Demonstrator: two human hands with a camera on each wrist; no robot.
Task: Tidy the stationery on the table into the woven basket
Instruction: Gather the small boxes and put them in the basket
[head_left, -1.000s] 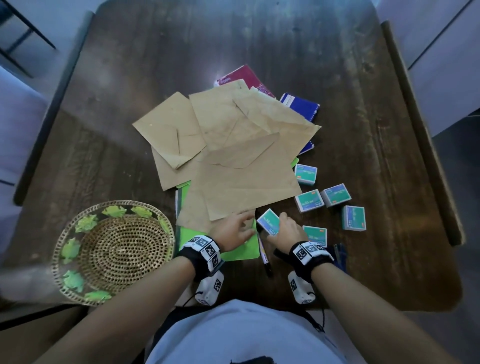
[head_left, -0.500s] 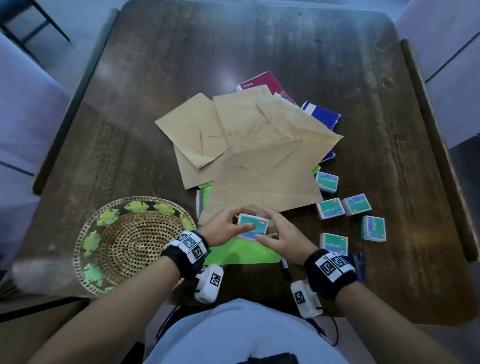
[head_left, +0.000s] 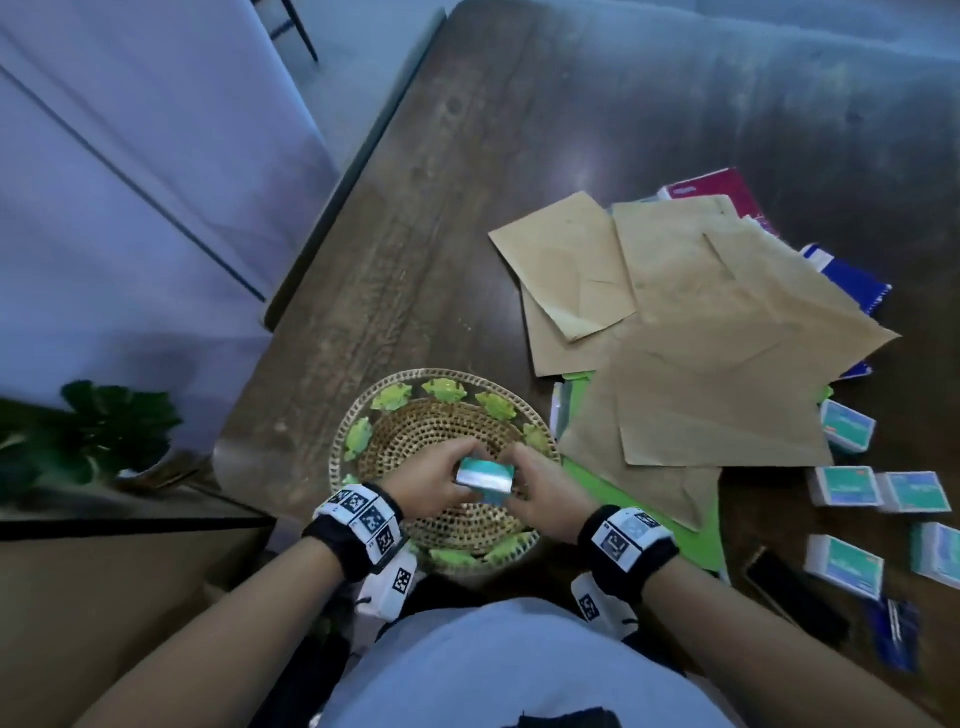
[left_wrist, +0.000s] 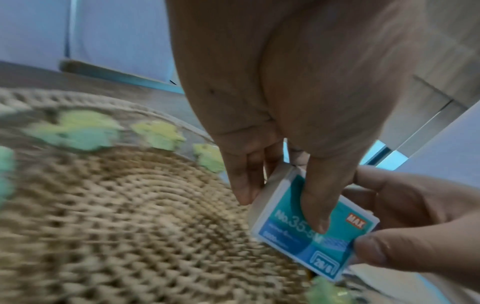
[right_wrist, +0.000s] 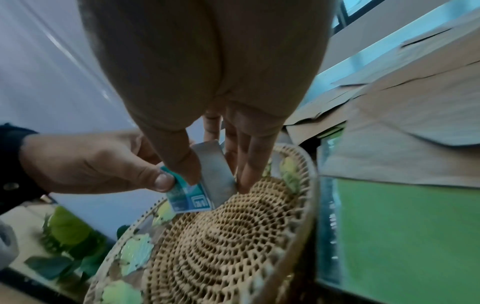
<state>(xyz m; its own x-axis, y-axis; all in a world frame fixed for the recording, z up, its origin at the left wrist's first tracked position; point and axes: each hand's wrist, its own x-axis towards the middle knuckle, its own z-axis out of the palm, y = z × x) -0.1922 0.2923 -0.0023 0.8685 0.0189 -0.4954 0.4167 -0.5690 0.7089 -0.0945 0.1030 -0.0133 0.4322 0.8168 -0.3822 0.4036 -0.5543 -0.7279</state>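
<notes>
Both my hands hold one teal staple box (head_left: 485, 478) just above the middle of the woven basket (head_left: 415, 431), which has green leaf shapes round its rim. My left hand (head_left: 431, 486) pinches the box's left end, thumb on the printed face. My right hand (head_left: 545, 499) pinches its right end. In the left wrist view the box (left_wrist: 293, 240) hangs tilted over the basket weave (left_wrist: 116, 216), with my left hand (left_wrist: 279, 209) on it. In the right wrist view the box (right_wrist: 192, 197) sits between the thumb and fingers of my right hand (right_wrist: 217, 179), over the basket (right_wrist: 221, 246), which holds nothing else.
Right of the basket lie a green folder (head_left: 623, 499) and overlapping brown envelopes (head_left: 701, 332), with a red notebook (head_left: 717, 192) and a blue notebook (head_left: 852, 280) behind them. Several more staple boxes (head_left: 847, 486) and a dark pen (head_left: 795, 592) lie far right. A plant (head_left: 104, 431) stands off the table's left edge.
Both hands lifted the staple box from beside the green folder and carried it left, over the basket. The head view has swung left with them.
</notes>
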